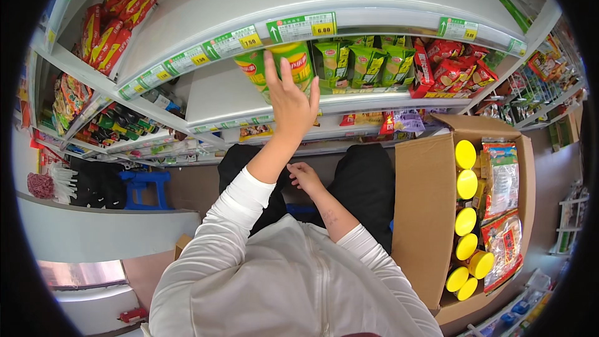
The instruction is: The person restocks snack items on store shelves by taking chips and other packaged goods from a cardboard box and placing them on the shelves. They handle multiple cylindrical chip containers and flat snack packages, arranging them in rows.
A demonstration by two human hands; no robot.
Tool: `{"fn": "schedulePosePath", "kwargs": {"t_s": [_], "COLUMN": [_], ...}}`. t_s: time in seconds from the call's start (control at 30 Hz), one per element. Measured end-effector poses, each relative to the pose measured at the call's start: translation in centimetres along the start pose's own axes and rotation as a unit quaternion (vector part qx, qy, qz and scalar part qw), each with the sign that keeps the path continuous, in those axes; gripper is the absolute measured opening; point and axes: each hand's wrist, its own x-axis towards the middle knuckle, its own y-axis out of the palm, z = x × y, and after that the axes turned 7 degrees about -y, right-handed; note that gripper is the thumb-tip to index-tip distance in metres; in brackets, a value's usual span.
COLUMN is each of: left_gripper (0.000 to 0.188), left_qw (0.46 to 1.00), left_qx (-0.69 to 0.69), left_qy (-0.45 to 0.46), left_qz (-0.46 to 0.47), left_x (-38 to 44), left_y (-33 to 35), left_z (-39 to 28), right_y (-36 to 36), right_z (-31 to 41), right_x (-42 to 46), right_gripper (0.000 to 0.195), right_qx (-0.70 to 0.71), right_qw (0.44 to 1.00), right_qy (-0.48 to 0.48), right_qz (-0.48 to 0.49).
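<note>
My left hand (291, 98) reaches up to the shelf, its fingers spread against a green-and-yellow chip canister (295, 63) with a yellow lid. A second green canister (252, 69) stands just left of it, partly under the shelf edge. Whether the fingers grip the canister or only touch it is hard to tell. My right hand (305, 178) hangs low between the knees, fingers loosely curled and apart, with nothing seen in it. At my right, an opened cardboard box (423, 215) holds several yellow-lidded canisters (466, 182) and clear-and-red snack bags (503, 248).
Green snack bags (367, 66) and a red carton of red packets (449, 72) stand right of the canisters. The upper shelf's edge (383, 25) with price tags overhangs them. Red packages (112, 32) lie upper left. A blue stool (147, 189) stands left, near a curved counter (107, 229).
</note>
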Motion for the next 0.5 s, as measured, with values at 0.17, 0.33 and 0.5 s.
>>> {"fn": "schedulePosePath", "kwargs": {"t_s": [0.17, 0.33, 0.5], "left_gripper": [0.095, 0.089, 0.085], "left_qw": [0.999, 0.964, 0.975], "left_qx": [-0.005, -0.126, -0.058], "left_qy": [-0.039, -0.229, -0.212], "left_qz": [0.000, 0.042, 0.025], "left_x": [-3.7, -4.3, -4.8], "left_y": [-0.3, -1.2, -1.9], "left_z": [2.0, 5.1, 5.5], "right_y": [-0.3, -0.2, -0.1], "right_z": [0.2, 0.6, 0.9], "right_x": [-0.4, -0.5, -0.6], "right_gripper": [0.043, 0.044, 0.044], "right_qx": [-0.004, -0.007, -0.008], "right_qw": [1.000, 1.000, 1.000], "right_qy": [0.009, 0.007, 0.008], "right_qz": [0.003, 0.001, 0.003]}}
